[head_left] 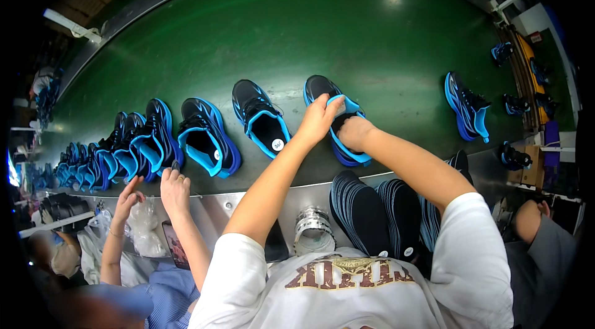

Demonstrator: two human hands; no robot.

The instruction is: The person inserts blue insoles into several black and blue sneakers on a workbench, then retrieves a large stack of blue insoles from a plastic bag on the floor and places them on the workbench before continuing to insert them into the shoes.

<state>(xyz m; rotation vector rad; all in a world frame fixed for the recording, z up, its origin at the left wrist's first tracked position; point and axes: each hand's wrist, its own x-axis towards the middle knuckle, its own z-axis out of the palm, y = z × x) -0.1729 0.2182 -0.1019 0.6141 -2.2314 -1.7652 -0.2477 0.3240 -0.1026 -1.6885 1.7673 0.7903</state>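
On the green conveyor belt in front of me stands a black and blue sneaker (321, 87), toe pointing away. My left hand (318, 120) is closed on the light blue tongue and collar at the shoe's opening. My right hand (355, 133) reaches into the shoe, its fingers hidden inside. Just to the left stands another sneaker (254, 109), with a round white sticker showing on its insole. Stacks of black and blue insoles (358, 214) lie on the metal ledge below my right forearm, partly covered by it.
More sneakers (207, 133) line the belt (372, 31) to the left; a single sneaker (465, 106) stands at right. A round, clear, ringed object (314, 233) rests on the ledge. A co-worker's hands (176, 191) are by the left shoes. Another person sits at far right.
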